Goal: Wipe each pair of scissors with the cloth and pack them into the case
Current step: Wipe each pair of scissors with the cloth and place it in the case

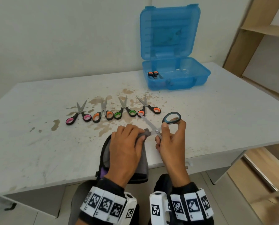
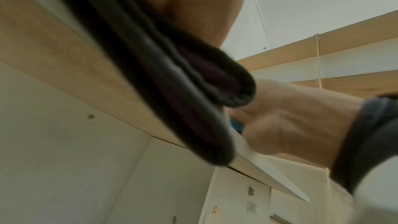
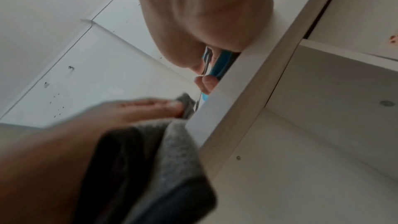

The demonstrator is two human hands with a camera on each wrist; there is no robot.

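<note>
**Now wiping the blue scissors**

Meanwhile the left hand (image 1: 125,148) pinches the grey cloth (image 1: 145,133) around one blade of the blue scissors (image 1: 156,129), whose handle the right hand (image 1: 171,142) grips above the table (image 1: 38,143), short of the open case (image 1: 200,75).

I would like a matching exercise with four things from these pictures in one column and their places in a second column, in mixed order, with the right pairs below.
Things:
1. pink scissors
2. blue scissors
3. cloth
4. green scissors

Places:
A. in the left hand
B. left end of the row on the table
C. in the right hand
D. third from the left in the row

Pairs: 1-B, 2-C, 3-A, 4-D
</note>
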